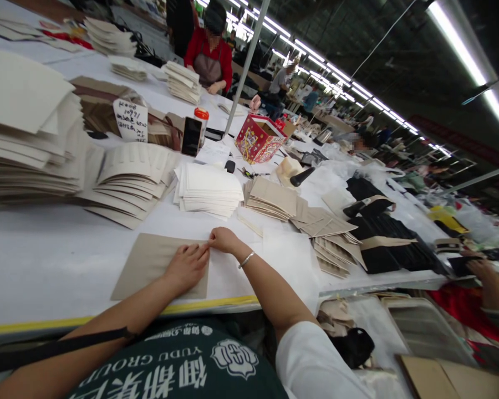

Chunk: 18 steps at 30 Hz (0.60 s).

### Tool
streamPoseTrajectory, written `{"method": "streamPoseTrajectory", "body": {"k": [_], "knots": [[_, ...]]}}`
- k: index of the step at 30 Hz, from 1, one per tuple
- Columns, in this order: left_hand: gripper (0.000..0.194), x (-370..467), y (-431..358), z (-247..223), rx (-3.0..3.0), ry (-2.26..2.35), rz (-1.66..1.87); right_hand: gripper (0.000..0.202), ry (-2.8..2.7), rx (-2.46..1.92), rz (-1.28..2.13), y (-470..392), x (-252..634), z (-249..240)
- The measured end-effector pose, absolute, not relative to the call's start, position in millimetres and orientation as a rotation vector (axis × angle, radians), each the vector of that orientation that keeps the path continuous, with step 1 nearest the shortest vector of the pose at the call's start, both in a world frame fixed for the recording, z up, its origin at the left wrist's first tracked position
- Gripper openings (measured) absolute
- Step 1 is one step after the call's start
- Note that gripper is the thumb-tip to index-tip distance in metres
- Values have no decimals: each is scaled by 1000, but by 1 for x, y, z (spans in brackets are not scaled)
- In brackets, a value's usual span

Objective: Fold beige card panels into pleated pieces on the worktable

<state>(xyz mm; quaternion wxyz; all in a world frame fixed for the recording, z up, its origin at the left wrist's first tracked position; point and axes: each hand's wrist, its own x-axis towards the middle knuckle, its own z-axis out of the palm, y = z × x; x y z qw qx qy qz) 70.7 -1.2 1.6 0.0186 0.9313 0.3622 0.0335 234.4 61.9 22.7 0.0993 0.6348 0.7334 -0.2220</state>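
Note:
A flat beige-grey panel [143, 266] lies on the white table near its yellow-edged front. My left hand [188, 267] rests palm down on the panel's right part, its fingers reaching the right edge. Beside it, my right hand [223, 240] is closed in a pinch at the panel's upper right corner, touching the left fingertips. Whatever lies between the right fingertips is too small to make out. Behind my hands stands a stack of white sheets [210, 188], with a stack of beige pieces [272, 197] to its right.
Tall cream stacks [29, 133] and fanned pieces [128, 177] stand at the left. Farther back are a phone [192, 136], a red box [258, 138] and a metal pole [246, 66]. Black pieces [386, 244] lie at the right. A person in red [210, 61] works across the table.

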Motion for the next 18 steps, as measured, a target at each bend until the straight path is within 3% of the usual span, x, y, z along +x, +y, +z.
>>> {"method": "streamPoseTrajectory", "body": {"k": [2,7,13,18], "knots": [[39,72,-1,4,2884,1127,81,15,2131,1915,-591,64,243,28],[40,75,-1,0,2812,1134,104,37,1872,2223,-190,58,291,33],[48,29,2,-9,2715,1289,238,33,1824,2164,-54,48,318,25],[55,-36,0,-18,2645,1574,189,29,2091,2164,-43,48,302,43]]}}
